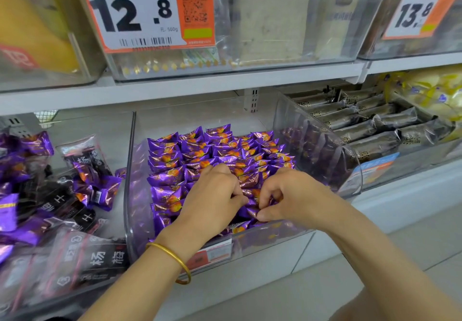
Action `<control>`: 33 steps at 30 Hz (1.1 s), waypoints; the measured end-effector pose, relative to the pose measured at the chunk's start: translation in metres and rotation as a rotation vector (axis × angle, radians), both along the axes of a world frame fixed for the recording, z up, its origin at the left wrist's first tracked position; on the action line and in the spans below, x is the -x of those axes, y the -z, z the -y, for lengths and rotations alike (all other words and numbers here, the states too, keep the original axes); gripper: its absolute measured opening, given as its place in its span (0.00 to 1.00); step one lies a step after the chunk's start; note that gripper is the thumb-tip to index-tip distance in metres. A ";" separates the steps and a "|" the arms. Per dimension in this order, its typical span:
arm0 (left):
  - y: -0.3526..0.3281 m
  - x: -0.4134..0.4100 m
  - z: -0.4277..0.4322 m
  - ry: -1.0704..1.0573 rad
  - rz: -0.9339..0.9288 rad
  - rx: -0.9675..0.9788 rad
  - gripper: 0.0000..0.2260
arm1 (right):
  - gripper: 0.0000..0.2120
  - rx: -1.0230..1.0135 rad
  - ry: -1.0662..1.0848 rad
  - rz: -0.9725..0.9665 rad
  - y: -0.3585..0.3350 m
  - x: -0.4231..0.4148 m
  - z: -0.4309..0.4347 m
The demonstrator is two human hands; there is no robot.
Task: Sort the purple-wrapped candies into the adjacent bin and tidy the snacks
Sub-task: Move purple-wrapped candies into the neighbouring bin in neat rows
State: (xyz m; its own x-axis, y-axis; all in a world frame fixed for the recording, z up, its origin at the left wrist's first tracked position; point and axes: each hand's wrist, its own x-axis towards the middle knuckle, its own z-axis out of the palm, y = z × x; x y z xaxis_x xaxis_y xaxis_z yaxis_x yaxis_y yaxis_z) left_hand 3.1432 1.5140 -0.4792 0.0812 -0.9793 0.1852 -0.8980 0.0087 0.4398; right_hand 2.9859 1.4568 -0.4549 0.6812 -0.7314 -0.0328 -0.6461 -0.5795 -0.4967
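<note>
Glossy foil candies [220, 150], clear plastic bin [130, 195]

Two hands [212, 196] [287, 193], one bangle [178, 260], two big price signs [135, 13] [420, 13], dozens of purple candies [200, 150].

Left hand [212, 195] and right hand [282, 195] reach into the clear plastic bin [262, 244], fingers curled, each pinching purple foil-wrapped candies [200, 150] near its front wall.

Shiny purple candies [197, 151], each wrapper printed with an orange fruit, fill a clear bin [128, 195]. Left of it, more purple wrappers mix with clear packets [100, 258] printed black with white characters and thin red stripes. A gold bangle [175, 258] circles one wrist. Overhead, a white price sign [132, 13] carries black numbers and an orange border. To the right lie black bars [375, 133] and yellow bags [435, 90].
</note>
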 end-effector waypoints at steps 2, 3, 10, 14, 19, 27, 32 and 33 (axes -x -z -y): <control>0.000 -0.002 0.000 0.016 -0.006 0.014 0.08 | 0.08 -0.009 -0.025 -0.039 -0.002 -0.004 0.001; -0.001 -0.004 -0.001 0.029 -0.011 0.026 0.07 | 0.07 -0.029 -0.039 -0.052 -0.003 -0.004 0.002; -0.049 -0.025 -0.039 0.050 -0.123 0.232 0.03 | 0.02 0.054 -0.060 0.327 -0.026 -0.025 -0.016; -0.076 -0.079 -0.079 -0.172 -0.323 0.232 0.05 | 0.06 -0.107 -0.119 0.535 -0.031 -0.077 -0.034; -0.043 -0.161 -0.083 -0.473 0.094 -0.060 0.16 | 0.11 -0.331 -0.006 0.756 -0.026 -0.119 -0.032; 0.004 -0.189 -0.020 -0.368 0.640 -0.518 0.38 | 0.07 -0.326 0.071 0.747 -0.013 -0.150 -0.018; 0.009 -0.190 -0.002 -0.219 0.734 -0.517 0.30 | 0.08 -0.236 0.045 0.686 -0.010 -0.153 -0.013; 0.010 -0.188 0.001 -0.236 0.739 -0.532 0.27 | 0.08 -0.231 0.043 0.677 -0.009 -0.154 -0.013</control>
State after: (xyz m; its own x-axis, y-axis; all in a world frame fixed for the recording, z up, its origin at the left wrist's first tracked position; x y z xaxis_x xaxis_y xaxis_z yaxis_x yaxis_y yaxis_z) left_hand 3.3313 1.5133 -0.4896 0.3293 -0.9234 -0.1974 -0.9039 -0.2478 -0.3486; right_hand 3.1399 1.4700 -0.4460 0.5772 -0.7837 0.2295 -0.1723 -0.3916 -0.9039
